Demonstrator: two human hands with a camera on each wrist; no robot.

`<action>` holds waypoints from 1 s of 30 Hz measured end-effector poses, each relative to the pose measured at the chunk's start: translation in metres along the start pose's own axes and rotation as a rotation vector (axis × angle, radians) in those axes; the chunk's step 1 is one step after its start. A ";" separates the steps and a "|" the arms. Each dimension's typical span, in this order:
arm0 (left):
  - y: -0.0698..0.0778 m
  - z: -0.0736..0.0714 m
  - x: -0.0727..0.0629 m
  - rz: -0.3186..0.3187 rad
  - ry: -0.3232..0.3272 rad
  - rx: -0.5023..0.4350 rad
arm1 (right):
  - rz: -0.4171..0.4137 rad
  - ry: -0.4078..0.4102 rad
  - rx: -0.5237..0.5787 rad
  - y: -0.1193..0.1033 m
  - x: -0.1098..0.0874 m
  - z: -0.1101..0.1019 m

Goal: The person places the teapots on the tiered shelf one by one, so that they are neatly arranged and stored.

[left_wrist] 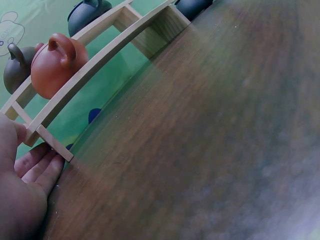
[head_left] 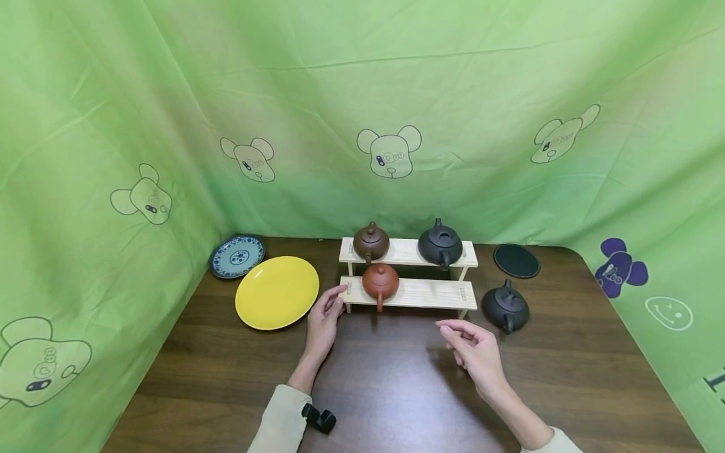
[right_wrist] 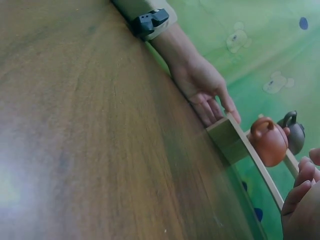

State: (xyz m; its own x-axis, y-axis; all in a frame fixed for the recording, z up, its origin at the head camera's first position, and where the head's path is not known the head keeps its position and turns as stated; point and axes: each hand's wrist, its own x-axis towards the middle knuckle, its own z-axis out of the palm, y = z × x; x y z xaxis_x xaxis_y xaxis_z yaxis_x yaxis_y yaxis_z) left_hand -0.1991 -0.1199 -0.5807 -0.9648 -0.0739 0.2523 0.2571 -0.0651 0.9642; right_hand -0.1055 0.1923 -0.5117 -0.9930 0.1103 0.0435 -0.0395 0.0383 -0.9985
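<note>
My left hand (head_left: pixel 324 322) holds the left end of a two-tier wooden stand (head_left: pixel 427 293), with fingers around the lower shelf's end by its leg. A reddish-orange clay teapot (head_left: pixel 381 282) sits on the left part of the lower shelf. On the upper shelf are a brown teapot (head_left: pixel 370 241) at the left and a black teapot (head_left: pixel 440 245) at the right. My right hand (head_left: pixel 477 355) hovers over the table in front of the stand, fingers loosely bent and holding nothing. Close to it, on the table, stands another black teapot (head_left: pixel 506 307).
A yellow plate (head_left: pixel 277 293) lies left of the stand, beside a blue patterned plate (head_left: pixel 238 256). A dark round coaster (head_left: pixel 517 260) lies at the back right. Green printed cloth (head_left: pixel 317 94) hangs around the brown wooden table (head_left: pixel 385 390).
</note>
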 end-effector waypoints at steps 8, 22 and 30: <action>0.006 0.002 -0.002 0.009 0.001 0.022 | -0.008 0.041 0.010 0.004 -0.006 -0.013; 0.013 0.004 -0.004 0.030 0.007 0.049 | -0.007 0.125 0.040 0.013 -0.013 -0.045; 0.008 0.003 -0.003 0.063 0.000 0.027 | 0.013 0.207 0.063 0.013 -0.014 -0.065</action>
State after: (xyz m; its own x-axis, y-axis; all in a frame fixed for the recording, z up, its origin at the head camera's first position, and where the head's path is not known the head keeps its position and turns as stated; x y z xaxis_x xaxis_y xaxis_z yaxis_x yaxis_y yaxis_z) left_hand -0.1945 -0.1171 -0.5738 -0.9468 -0.0774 0.3123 0.3155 -0.0339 0.9483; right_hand -0.0849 0.2554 -0.5232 -0.9497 0.3118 0.0298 -0.0400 -0.0263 -0.9989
